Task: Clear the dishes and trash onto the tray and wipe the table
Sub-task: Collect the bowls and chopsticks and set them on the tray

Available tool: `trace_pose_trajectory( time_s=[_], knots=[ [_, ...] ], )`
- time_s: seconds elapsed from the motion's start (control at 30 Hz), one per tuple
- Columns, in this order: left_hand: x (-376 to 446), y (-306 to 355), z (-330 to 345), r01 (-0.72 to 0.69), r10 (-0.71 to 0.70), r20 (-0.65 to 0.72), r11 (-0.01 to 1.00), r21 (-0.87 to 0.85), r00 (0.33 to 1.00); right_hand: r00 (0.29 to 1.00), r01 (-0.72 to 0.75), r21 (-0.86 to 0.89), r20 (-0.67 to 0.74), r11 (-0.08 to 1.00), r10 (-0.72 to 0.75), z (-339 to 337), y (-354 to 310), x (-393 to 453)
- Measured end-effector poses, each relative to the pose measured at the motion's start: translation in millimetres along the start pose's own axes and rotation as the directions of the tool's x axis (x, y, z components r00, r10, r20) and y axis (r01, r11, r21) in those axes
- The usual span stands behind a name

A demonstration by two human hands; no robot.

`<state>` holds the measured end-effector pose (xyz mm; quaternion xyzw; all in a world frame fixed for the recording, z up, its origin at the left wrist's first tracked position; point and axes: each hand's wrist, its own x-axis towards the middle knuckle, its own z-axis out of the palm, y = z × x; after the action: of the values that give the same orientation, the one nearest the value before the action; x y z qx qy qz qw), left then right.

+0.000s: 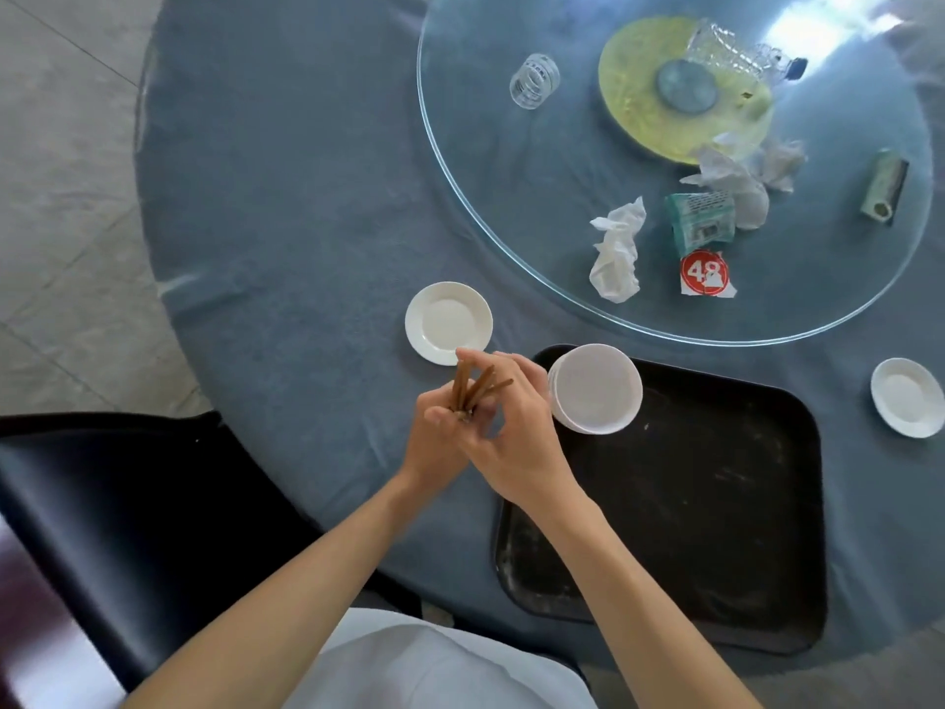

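Both hands' fingers (463, 419) closed around chopsticks (473, 386)

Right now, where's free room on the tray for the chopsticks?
The tray is bare except the bowl stack at its far-left corner; the near and right parts are free. Both hands hold the chopsticks. Crowded: the glass turntable, near the tissues.

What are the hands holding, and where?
A bundle of brown chopsticks: the left hand grips their lower ends, while the right hand steadies them above.
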<state>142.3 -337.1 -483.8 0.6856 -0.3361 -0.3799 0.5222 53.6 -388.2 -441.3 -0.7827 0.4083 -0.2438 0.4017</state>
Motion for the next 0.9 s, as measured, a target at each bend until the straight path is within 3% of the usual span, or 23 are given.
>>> trace_pose_trajectory(
  time_s=[0.07,0.3,0.57,0.9],
  knots=[
    [3.0,-0.8,-4.1,0.064,-0.064,0.029,0.998,-0.002,0.998,0.999,-0.008,-0.032,-0.041,0.999,0.007,6.3,-6.5,6.7],
    [13.9,14.3,-17.8,0.006,-0.004,0.033,0.998,-0.058,0.999,0.998,0.004,0.076,-0.061,0.997,0.0,14.4,-22.8,19.4],
    [22.1,-11.7,-31.0,0.014,-0.018,0.174,1.0,0.027,0.985,0.977,-0.211,0.063,0.017,0.975,0.211,26.7,-22.6,13.9],
    [7.9,38.9,18.8,-0.067,0.034,0.31,0.993,0.097,0.95,0.934,-0.327,0.173,-0.091,0.929,0.346,-56.9,-18.3,-2.3]
  ],
)
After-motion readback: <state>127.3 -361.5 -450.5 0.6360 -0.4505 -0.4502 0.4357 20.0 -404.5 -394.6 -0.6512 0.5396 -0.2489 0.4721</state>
